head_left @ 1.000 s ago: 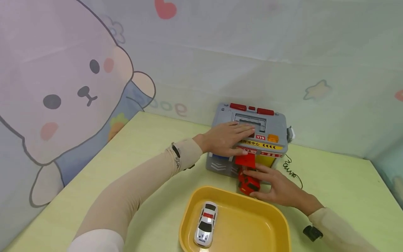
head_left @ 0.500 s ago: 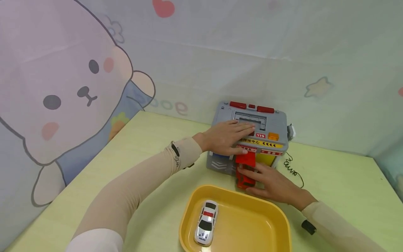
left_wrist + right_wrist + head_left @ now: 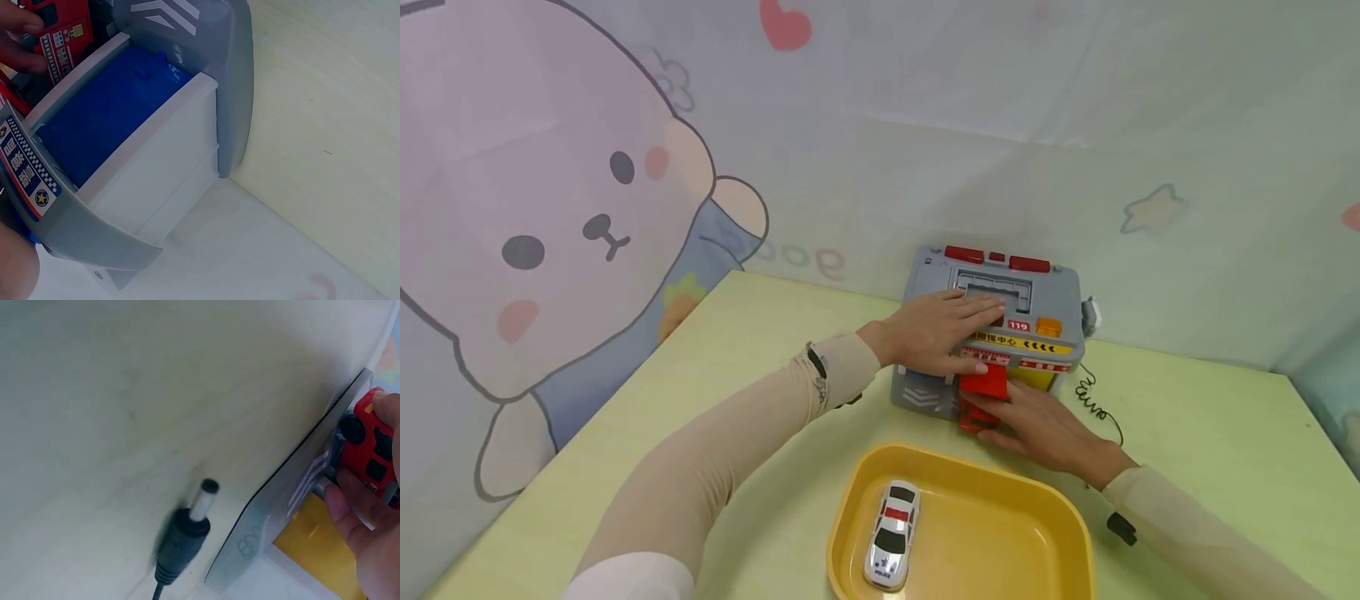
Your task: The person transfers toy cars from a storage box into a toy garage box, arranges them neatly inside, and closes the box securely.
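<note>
A grey toy garage [image 3: 1056,304] stands against the back wall. My left hand [image 3: 928,333] lies on its roof with straight fingers, and the thumb reaches the top of a raised red flap [image 3: 983,382]. Beneath that flap, my right hand [image 3: 1045,423] holds a red toy car [image 3: 972,419] partly inside the doorway. In the right wrist view, fingers and thumb lie on either side of the red car [image 3: 365,450]. The left wrist view shows the car's stickered side [image 3: 65,44] beside a blue door [image 3: 119,106]. The car's front end is hidden.
A yellow tray [image 3: 962,467] sits in front of the garage, with a white police car [image 3: 891,533] lying in it. To the garage's right a thin coiled cord [image 3: 1092,400] runs over the table. A black barrel plug [image 3: 184,534] shows in the right wrist view.
My right hand has moved forward and slightly left, pushing the red toy car deeper under the flap into the garage. The left hand stays on the roof.
</note>
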A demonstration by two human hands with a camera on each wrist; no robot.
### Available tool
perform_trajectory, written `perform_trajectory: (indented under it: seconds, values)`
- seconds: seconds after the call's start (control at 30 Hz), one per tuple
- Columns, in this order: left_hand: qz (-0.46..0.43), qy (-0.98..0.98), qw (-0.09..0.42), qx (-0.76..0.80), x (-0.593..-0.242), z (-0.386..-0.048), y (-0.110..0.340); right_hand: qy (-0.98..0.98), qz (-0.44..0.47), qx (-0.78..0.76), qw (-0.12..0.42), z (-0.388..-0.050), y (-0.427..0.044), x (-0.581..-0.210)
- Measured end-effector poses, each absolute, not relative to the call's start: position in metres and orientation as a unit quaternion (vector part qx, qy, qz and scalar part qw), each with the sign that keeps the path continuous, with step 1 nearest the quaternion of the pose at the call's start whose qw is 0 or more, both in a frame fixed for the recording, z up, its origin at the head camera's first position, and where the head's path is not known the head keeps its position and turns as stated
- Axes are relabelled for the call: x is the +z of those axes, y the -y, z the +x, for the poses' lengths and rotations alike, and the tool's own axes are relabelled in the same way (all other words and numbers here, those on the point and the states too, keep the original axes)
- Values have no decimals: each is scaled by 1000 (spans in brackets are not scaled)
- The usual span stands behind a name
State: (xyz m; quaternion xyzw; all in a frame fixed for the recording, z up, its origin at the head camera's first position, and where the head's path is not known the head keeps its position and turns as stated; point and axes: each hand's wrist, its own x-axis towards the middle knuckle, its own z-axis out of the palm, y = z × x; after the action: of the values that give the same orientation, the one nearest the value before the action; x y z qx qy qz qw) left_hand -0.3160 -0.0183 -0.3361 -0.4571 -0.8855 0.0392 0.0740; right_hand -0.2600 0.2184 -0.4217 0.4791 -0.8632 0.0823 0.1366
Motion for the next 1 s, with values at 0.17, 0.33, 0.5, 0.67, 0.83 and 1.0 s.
perform_trajectory:
  seconds: [0.17,0.33,0.5,0.67,0.83,1.0]
  values:
    - [-461,883,79,42,-338,-315,18,865,473,81,145,-262,-218,-426]
    - [-457,884,82,47,-336,-315,18,859,479,97,150,-264,-219,-427]
    - [-459,884,82,47,-335,-316,18,857,478,105,161,-267,-218,-427]
    - [-460,882,90,44,-336,-316,18,858,471,98,177,-270,-214,-427]
    - [-460,881,99,54,-337,-317,18,871,446,89,183,-271,-213,-425]
    - [-460,880,98,56,-337,-316,17,880,430,70,191,-270,-216,-426]
